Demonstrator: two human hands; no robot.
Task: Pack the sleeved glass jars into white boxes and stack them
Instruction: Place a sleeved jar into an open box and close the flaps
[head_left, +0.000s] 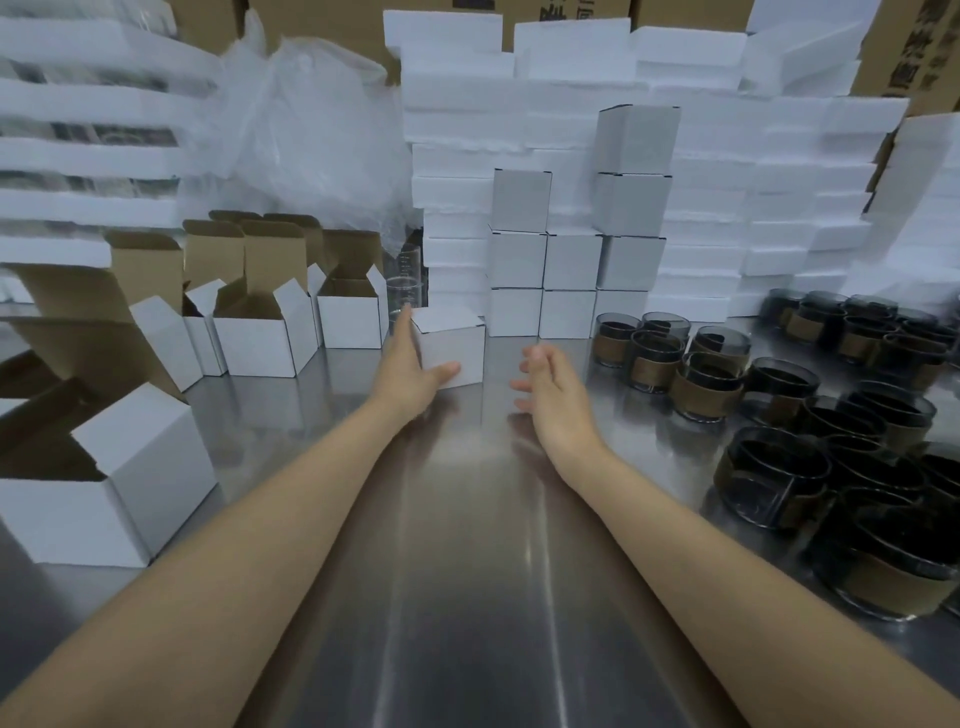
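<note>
A closed white box (453, 340) stands on the steel table (457, 545), just left of the stack of closed white boxes (571, 260). My left hand (410, 364) lies flat against that box's left side, fingers spread, thumb along its lower front. My right hand (548, 384) hovers open a little to the box's right, touching nothing. Several dark glass jars with brown sleeves (706, 384) crowd the table's right side. Open white boxes with brown insides (260, 327) stand at the left.
White foam slabs (727, 182) are piled high behind the stack and along the left. A clear plastic bag (306, 130) bulges at the back. A clear glass (402, 291) stands behind the closed box. A large open box (104, 493) sits near left.
</note>
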